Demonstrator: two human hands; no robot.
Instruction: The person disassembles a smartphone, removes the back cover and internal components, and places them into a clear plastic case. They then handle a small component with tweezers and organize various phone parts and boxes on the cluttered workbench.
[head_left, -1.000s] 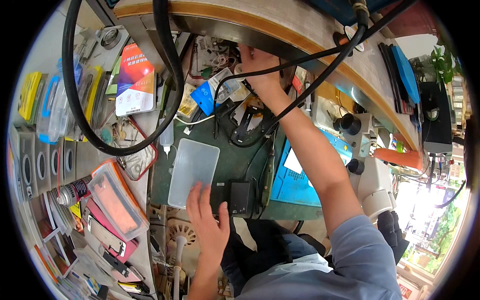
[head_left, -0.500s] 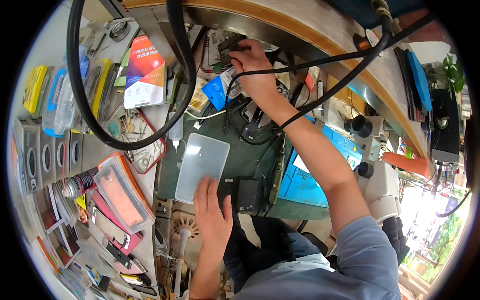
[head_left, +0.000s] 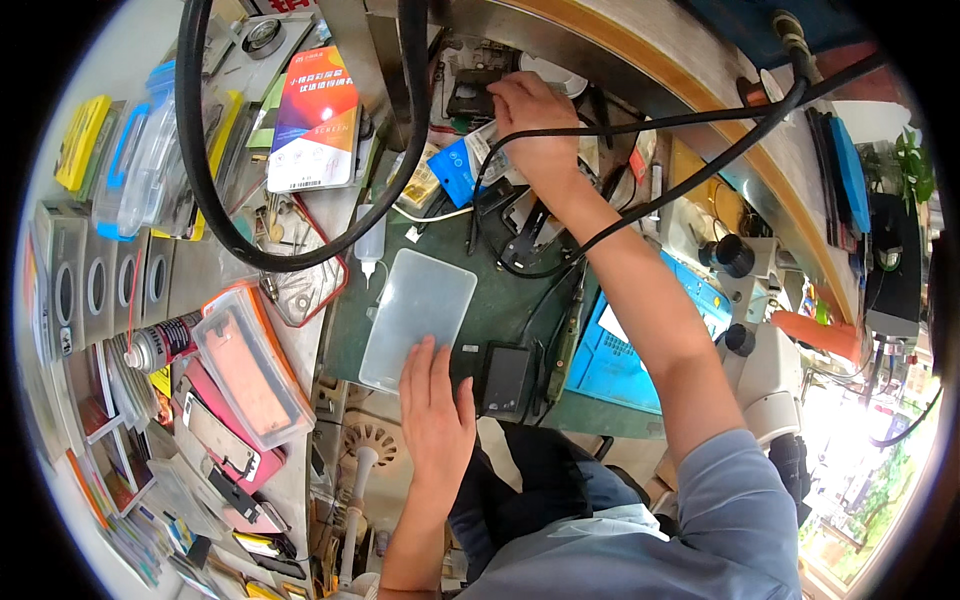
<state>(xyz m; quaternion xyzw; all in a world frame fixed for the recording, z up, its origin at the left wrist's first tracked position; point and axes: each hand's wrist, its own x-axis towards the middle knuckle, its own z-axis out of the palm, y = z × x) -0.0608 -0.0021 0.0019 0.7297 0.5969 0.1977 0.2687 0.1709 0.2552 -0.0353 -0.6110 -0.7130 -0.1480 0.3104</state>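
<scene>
My left hand (head_left: 437, 405) lies with its fingers stretched out on the near end of a translucent plastic box (head_left: 425, 310). The box rests on the green work mat (head_left: 390, 205). At the far side of the bench, my right hand (head_left: 538, 125) has its thumb and fingers bent at the right edge of a dark flat part (head_left: 475, 92). The part's exact kind is unclear. It sits among small pieces on a cluttered tray. A blue packet (head_left: 457, 173) lies just nearer than that hand. A small black device (head_left: 505, 378) is right of my left hand.
Thick black cables (head_left: 640, 210) hang across the view above my right forearm. To the right are a blue repair mat (head_left: 610, 380) and a white microscope (head_left: 765, 370). A dropper bottle (head_left: 370, 238) stands by the plastic box. Clear cases (head_left: 255, 370) crowd the left shelf.
The dark part was tilted by my right fingers and now looks flatter. My left hand stays on the plastic box. The whole view has shifted slightly.
</scene>
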